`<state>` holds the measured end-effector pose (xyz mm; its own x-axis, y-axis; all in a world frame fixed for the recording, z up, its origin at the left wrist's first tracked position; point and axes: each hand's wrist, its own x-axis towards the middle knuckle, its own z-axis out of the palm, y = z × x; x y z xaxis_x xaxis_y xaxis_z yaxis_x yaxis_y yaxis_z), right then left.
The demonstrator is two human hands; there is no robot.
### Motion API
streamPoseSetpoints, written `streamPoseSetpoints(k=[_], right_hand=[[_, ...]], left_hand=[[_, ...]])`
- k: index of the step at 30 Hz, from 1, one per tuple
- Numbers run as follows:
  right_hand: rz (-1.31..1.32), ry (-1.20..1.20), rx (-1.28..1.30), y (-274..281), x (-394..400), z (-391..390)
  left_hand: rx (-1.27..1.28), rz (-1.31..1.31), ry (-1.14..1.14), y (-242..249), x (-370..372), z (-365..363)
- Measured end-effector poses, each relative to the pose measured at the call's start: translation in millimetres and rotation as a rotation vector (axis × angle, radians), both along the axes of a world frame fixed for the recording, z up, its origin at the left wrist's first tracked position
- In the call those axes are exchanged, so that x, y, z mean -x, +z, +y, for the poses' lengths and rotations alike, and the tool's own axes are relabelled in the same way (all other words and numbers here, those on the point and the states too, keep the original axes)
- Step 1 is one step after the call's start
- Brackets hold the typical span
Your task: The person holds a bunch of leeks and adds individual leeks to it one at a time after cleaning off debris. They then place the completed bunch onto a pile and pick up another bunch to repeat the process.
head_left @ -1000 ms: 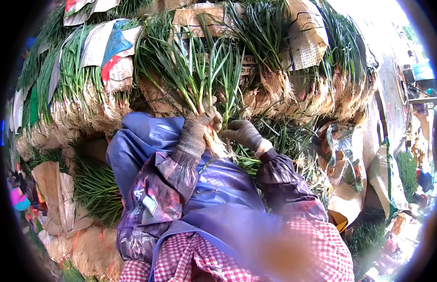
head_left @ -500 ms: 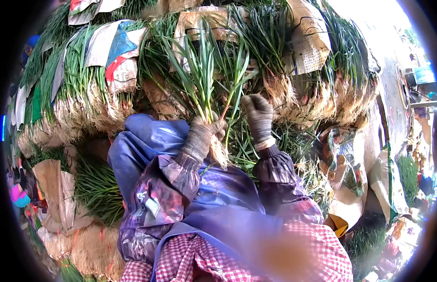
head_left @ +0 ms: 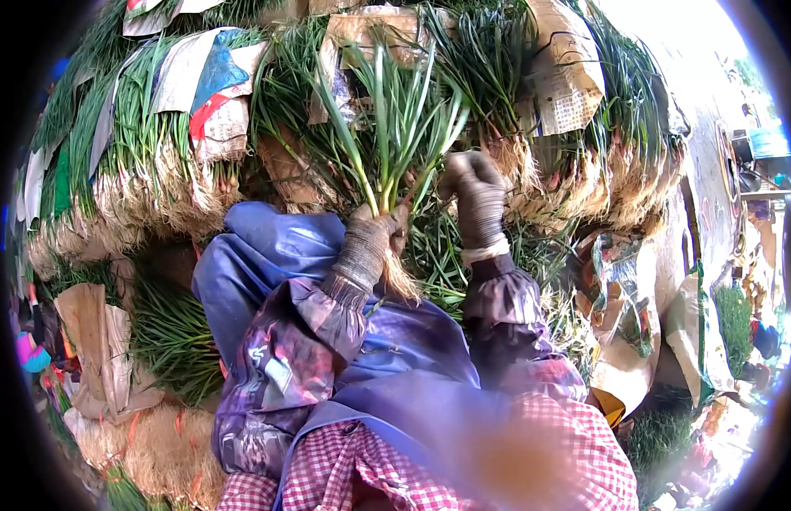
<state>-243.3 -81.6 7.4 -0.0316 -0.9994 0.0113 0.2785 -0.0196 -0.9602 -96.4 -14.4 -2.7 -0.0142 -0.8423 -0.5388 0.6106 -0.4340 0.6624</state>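
My left hand point(head_left: 374, 241), in a grey knit glove, grips a small bunch of green onions point(head_left: 394, 136) near its base. The leaves fan upward and pale roots hang below the fist. My right hand point(head_left: 474, 194), also gloved, is raised beside the bunch with its fingers curled at the leaves on the right side. Both arms wear dark patterned sleeves over a blue apron point(head_left: 395, 358).
A wall of stacked green onion bundles point(head_left: 157, 162) wrapped in newspaper point(head_left: 564, 81) fills the view ahead, roots facing me. More bundles point(head_left: 170, 341) and paper lie at lower left. Bags point(head_left: 625, 315) and a paved road point(head_left: 710, 128) are to the right.
My right hand rose from the bunch's roots to its leaves. The left hand lifted the bunch slightly higher, and the leaves stand more upright.
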Motion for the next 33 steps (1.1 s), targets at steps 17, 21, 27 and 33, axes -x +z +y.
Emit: streamPoseSetpoints(k=[17,21,27,33], right_hand=[[0.494,0.533,0.223,4.6,-11.8,10.8],[-0.15,0.429,-0.2,33.3,16.8,25.3],[1.062,0.435,-0.379,-64.8,41.3,21.1],[-0.017,0.324,-0.644,-101.1,-10.1,23.4]], left_hand=[[0.038,-0.108,-0.013,-28.6,-4.8,-11.4],[-0.062,-0.106,0.019,-17.2,-8.9,-5.9],[-0.01,-0.042,-0.017,-21.0,-10.6,-5.1],[0.038,-0.036,0.055,-5.1,-12.3,-1.1]])
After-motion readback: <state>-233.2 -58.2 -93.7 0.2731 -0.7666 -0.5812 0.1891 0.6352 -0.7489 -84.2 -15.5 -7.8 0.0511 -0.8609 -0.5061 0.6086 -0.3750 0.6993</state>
